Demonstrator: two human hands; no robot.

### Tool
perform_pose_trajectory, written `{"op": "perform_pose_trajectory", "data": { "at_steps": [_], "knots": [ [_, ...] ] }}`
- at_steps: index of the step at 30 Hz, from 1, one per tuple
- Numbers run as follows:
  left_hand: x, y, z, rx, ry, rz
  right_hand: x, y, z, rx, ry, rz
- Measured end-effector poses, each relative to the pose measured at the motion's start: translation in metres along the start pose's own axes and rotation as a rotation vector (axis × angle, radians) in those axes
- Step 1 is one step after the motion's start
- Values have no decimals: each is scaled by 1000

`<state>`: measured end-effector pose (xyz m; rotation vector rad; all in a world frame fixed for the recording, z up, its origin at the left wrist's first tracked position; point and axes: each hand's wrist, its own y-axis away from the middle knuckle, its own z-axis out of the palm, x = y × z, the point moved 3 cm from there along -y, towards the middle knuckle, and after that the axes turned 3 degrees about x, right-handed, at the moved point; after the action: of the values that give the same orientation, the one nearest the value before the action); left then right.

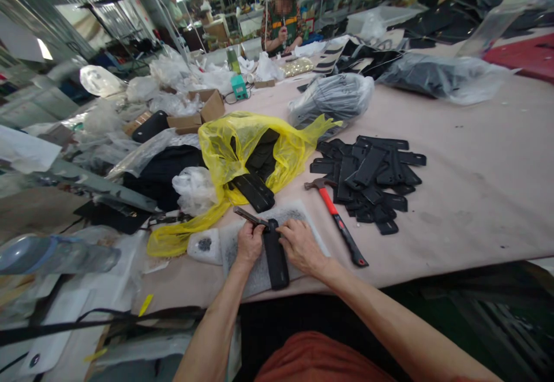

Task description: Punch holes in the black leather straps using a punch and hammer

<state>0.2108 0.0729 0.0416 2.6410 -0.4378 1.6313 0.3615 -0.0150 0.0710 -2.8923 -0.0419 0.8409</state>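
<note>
A flat black strip (276, 258) with rounded ends lies lengthwise before me on a grey-white pad (255, 272). At its upper left edge my left hand (250, 243) is closed around a slim metal tool (247, 215), whose far end sticks out to the upper left; its exact kind is not clear. My right hand (303, 247) has its fingers bent together at the strip's upper right edge, gripping it there. Right of the pad lies a hammer (336, 213) with a red and black handle. Whatever is between the fingertips at the strip's top is too small to make out.
A loose pile of black pieces (367, 177) lies beyond the hammer. Ahead sits an open yellow plastic bag (216, 145) with more black pieces. Left of the pad is a small whitish block (203, 244). Across the table a person (283, 18) sits.
</note>
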Motion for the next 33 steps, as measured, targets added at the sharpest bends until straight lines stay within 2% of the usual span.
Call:
{"op": "perform_pose_trajectory", "data": {
  "at_steps": [4,7,16,33],
  "knots": [
    [-4,0,0,-1,-18,14,7,-30,6,15,78,77],
    [-5,2,0,6,-16,17,7,-40,16,-1,110,103],
    [-7,1,1,15,-35,31,2,-45,29,2,157,132],
    [-11,2,4,26,-37,49,0,-49,24,-28,225,27]
  ]
}}
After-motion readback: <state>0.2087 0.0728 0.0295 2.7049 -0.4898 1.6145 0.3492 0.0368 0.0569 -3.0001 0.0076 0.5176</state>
